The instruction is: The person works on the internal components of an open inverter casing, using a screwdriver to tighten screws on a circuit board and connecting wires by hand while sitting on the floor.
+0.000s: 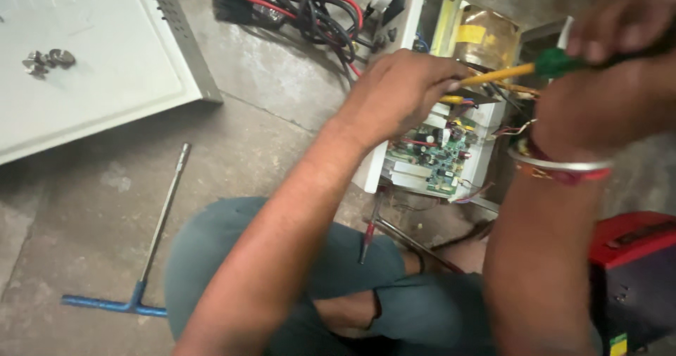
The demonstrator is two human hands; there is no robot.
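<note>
An opened white electrical unit (429,180) stands on the concrete floor, with a green circuit board (436,148) and a yellow-taped transformer (482,35) exposed. My left hand (405,88) rests on top of the unit and pinches the yellow shaft of a screwdriver (496,74). My right hand (620,39) grips that screwdriver's green handle (556,61) from the upper right. A silver bangle and a red thread (560,166) circle my right wrist.
A grey metal cover panel (91,60) lies at the upper left with a few loose screws (46,60) on it. A blue-handled T-wrench (151,247) lies on the floor. Red and black cables (303,4) coil behind the unit. A red and black box (634,278) sits at the right.
</note>
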